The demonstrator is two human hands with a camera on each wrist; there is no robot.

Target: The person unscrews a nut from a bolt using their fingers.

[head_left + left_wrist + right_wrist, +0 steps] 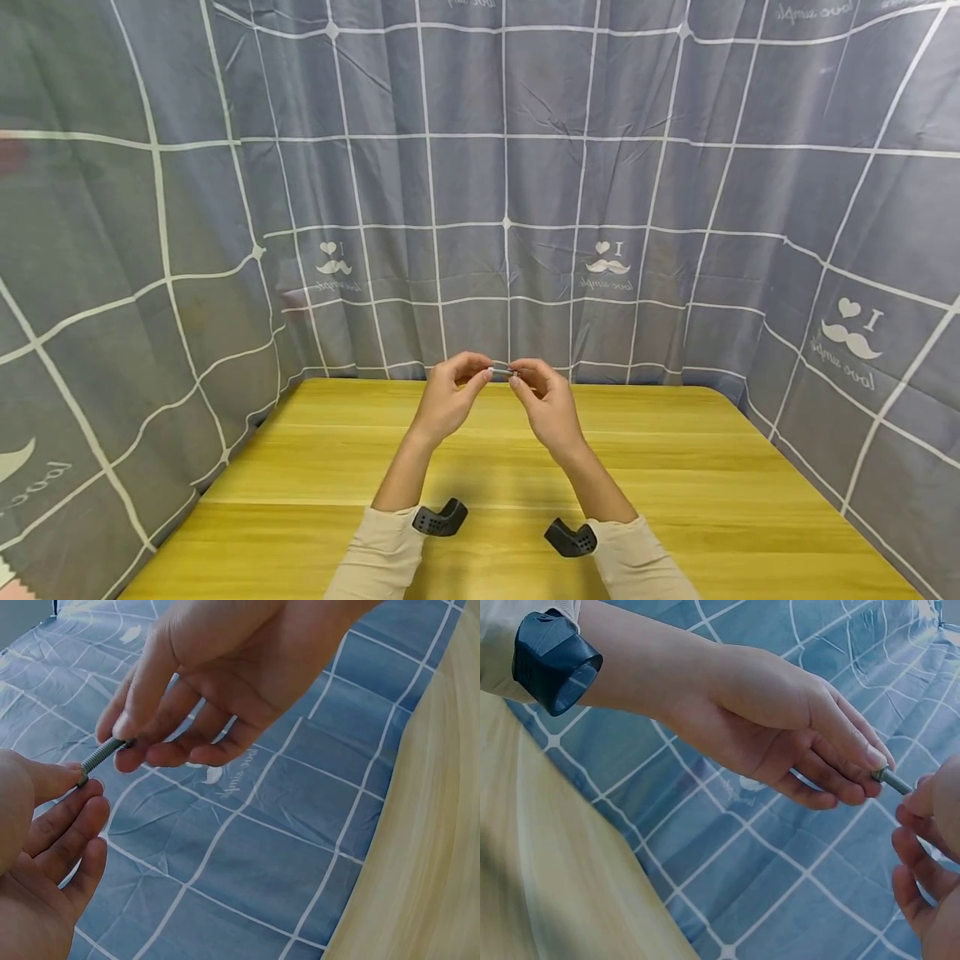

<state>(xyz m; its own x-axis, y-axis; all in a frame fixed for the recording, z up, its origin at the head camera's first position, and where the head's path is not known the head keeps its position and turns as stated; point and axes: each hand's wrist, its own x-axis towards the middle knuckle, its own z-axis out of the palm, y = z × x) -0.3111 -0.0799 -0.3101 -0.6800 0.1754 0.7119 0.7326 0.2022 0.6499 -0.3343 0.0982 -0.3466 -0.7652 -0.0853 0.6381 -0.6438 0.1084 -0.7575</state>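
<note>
A slim grey metal bolt (98, 757) with a threaded shaft is held in the air between both hands. My left hand (446, 402) pinches one end, a wider piece, between thumb and fingertips. The opposite end is pinched by my right hand (553, 410), where a small dark piece shows beside the fingertips in the left wrist view; I cannot tell whether it is a nut. In the right wrist view the bolt (895, 781) slants down from the left fingertips to the right ones. The fingertips partly cover both ends.
Below the hands lies a yellow wood-grain table (337, 475). A grey curtain (465, 183) with white grid lines surrounds its back and sides. Black wrist devices (441, 518) sit on both light sleeves (382, 550).
</note>
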